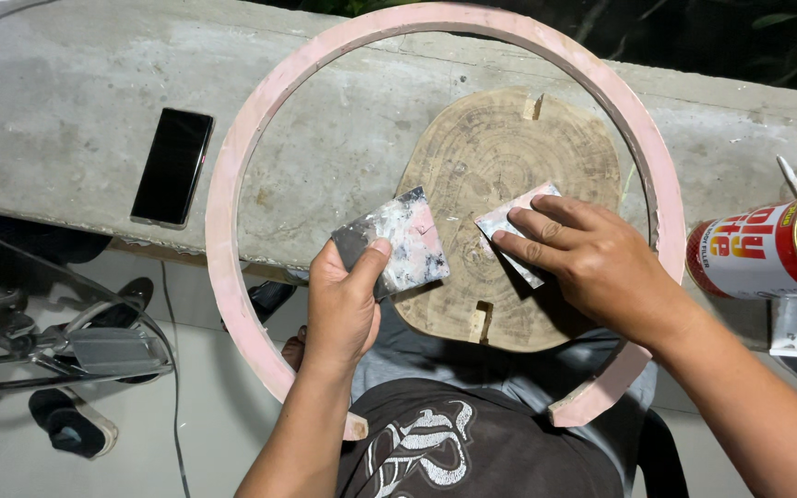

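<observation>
My left hand (345, 309) grips a flat square scraper blade (398, 242) smeared with pink and white filler, thumb pressed on its top face. My right hand (592, 260) holds a second, smaller smeared blade (507, 223) flat against a round wooden slab (509, 161) with notches cut in its edge. A large pink open ring (232, 184) lies around the slab and both hands, resting on a concrete ledge (57, 111). The ring's two cut ends point toward my body.
A black phone (172, 166) lies on the ledge left of the ring. A red and white can with a gold lid (772, 249) lies on its side at the right edge. Below the ledge are a metal frame (66, 346) and sandals on the floor.
</observation>
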